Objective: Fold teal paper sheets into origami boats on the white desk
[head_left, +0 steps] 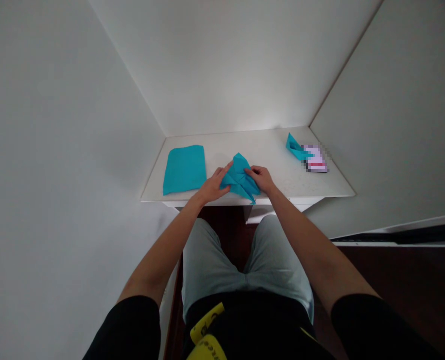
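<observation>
A partly folded sheet of blue paper (240, 176) lies at the front middle of the white table, creased, with several pointed corners. My left hand (215, 187) rests on its left side, fingers spread and stretched out over the paper. On the right side, my right hand (260, 178) pinches an edge of the same paper between thumb and fingers. One corner of the paper hangs slightly past the table's front edge.
Left of my hands lies a stack of flat blue paper (184, 169). A folded blue paper boat (294, 147) sits at the back right, against a blurred-out phone-like object (316, 159). White walls enclose the white table (245, 137) at the back and both sides.
</observation>
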The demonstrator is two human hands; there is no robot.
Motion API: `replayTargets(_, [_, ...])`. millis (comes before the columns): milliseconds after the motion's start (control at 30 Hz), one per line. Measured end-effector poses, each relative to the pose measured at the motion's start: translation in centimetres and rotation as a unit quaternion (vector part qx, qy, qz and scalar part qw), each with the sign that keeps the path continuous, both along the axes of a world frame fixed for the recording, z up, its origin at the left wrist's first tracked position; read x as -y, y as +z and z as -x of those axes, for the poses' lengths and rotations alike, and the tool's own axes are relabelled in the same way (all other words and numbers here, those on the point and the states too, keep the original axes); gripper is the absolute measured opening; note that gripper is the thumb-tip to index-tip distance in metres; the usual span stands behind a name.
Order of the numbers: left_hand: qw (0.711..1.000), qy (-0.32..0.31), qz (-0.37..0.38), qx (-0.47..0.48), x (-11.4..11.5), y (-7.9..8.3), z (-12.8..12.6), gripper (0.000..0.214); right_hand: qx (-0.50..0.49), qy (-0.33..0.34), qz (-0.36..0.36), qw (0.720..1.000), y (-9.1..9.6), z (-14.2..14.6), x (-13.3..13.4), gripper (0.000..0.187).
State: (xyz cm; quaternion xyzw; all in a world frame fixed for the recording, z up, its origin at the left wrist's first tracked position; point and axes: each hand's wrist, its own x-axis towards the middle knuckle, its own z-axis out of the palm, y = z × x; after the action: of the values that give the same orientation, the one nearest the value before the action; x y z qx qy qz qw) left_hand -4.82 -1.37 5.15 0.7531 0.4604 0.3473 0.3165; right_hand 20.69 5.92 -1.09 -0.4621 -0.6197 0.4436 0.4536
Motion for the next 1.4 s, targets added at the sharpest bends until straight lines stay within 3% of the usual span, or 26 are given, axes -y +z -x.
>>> replayTargets(200, [0.998, 0.015, -0.028, -0.056, -0.5, -0.5, 0.0, 0.056, 0.011, -0.014, -0.007, 1.000, -0.1, 0.0, -0.1, 0.056])
replayTargets(433, [0.990, 0.127, 0.017, 0.060, -1.3, -2.8, -0.2, 0.018, -0.035, -0.026, -0.028, 0.999, 0.0, 0.1, -0.2, 0.050])
replayTargets(667, [0.956, 0.253, 0.058, 0.140, -1.8, -4.5, -0.1, 0.020, -0.071, -0.075, -0.048, 0.994, 0.4, -0.6, -0.3, 0.055])
replayTargets(833, [0.951, 0.265, 0.059, 0.147, -1.9, -4.3, -0.2, 0.019, 0.056, -0.109, -0.179, 0.976, 1.5, -0.5, 1.7, 0.050])
replayTargets(1000, [0.949, 0.267, 0.046, 0.159, -2.0, -4.6, 0.0, 0.021, 0.233, -0.044, -0.247, 0.940, 1.8, -0.3, 4.4, 0.050])
replayTargets(1100, [0.949, 0.262, 0.050, 0.169, -2.0, -4.6, 0.1, 0.021, 0.284, -0.035, -0.244, 0.927, 1.0, -0.8, 4.9, 0.036])
replayTargets(1200, [0.946, 0.265, 0.062, 0.174, -2.0, -4.4, 0.1, 0.020, 0.268, -0.080, -0.221, 0.934, 0.1, -1.9, 4.4, 0.030])
replayTargets(1400, [0.945, 0.246, 0.088, 0.195, -2.2, -4.5, 0.0, 0.017, 0.064, -0.141, -0.102, 0.983, -1.1, -4.0, 2.7, 0.047])
